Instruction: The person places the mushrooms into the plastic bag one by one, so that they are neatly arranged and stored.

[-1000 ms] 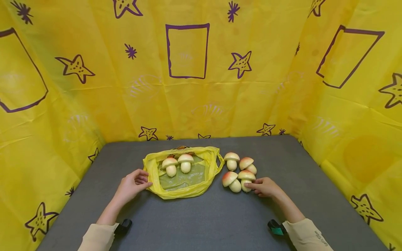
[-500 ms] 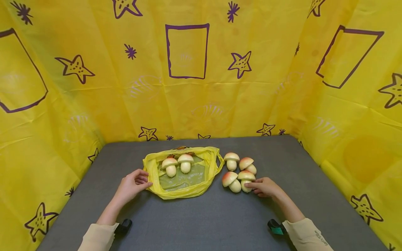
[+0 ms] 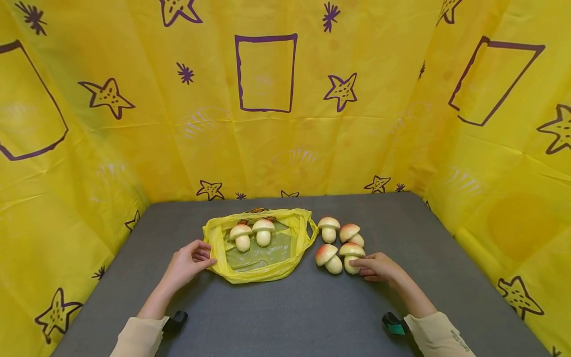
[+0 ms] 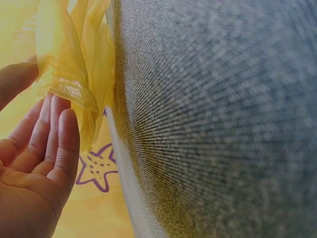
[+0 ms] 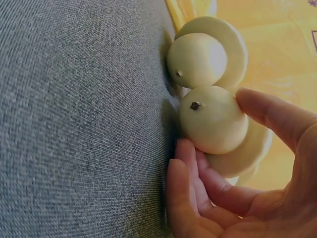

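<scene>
Mushroom [image 3: 352, 251] edged rightward; right fingers [image 5: 223, 189], parted stem-wide, grip it; left fingers [image 4: 66, 148] pinch yellow bag [image 3: 267, 274].

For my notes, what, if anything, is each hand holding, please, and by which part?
Left hand: bag, by its left edge. Right hand: nearest mushroom, by its stem.

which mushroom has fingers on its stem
The front-right mushroom of the four beside the yellow bag: the right hand pinches its stem, while no hand touches the others.

The right hand [image 5: 270, 201] is pinching one mushroom [image 5: 214, 121] by its stem while a second mushroom [image 5: 197, 60] is resting just beside it.
</scene>
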`<state>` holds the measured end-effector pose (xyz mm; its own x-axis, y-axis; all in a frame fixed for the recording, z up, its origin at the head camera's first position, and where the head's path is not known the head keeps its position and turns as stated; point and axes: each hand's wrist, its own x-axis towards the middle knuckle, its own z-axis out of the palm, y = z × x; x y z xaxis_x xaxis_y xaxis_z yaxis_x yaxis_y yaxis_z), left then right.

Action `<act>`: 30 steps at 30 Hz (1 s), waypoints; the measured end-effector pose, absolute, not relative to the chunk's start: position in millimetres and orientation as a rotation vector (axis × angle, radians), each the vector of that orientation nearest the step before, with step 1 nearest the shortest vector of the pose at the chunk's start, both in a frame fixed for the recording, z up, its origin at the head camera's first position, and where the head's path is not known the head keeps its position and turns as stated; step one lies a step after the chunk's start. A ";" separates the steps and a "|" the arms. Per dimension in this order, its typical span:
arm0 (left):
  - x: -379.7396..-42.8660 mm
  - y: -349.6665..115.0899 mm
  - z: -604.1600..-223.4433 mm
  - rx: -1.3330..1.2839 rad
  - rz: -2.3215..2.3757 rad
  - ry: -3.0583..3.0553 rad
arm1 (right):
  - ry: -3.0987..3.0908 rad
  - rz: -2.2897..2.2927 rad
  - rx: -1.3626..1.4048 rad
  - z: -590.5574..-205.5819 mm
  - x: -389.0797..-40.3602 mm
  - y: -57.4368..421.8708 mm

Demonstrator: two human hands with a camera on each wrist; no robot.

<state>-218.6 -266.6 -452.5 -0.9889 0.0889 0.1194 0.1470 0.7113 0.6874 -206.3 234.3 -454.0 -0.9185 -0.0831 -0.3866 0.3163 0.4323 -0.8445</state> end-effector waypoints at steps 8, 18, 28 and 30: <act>-219.0 -267.0 -452.5 -0.192 -1.149 -2.829 | 2.232 -1.601 0.194 -452.0 -205.7 235.4; -218.1 -265.8 -452.9 -0.174 -1.161 -2.822 | 2.221 -1.635 0.150 -440.3 -202.8 236.5; -217.6 -265.7 -452.4 -0.183 -1.155 -2.814 | 2.252 -1.643 0.153 -429.7 -206.2 235.8; -217.8 -265.5 -453.2 -0.182 -1.157 -2.812 | 2.246 -1.653 0.154 -427.6 -207.0 235.1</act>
<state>-217.8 -265.5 -453.2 -0.9883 0.0740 0.1332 0.1464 0.7048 0.6941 -207.0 235.1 -427.6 -0.9339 -0.1164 -0.3382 0.2882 0.3149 -0.9043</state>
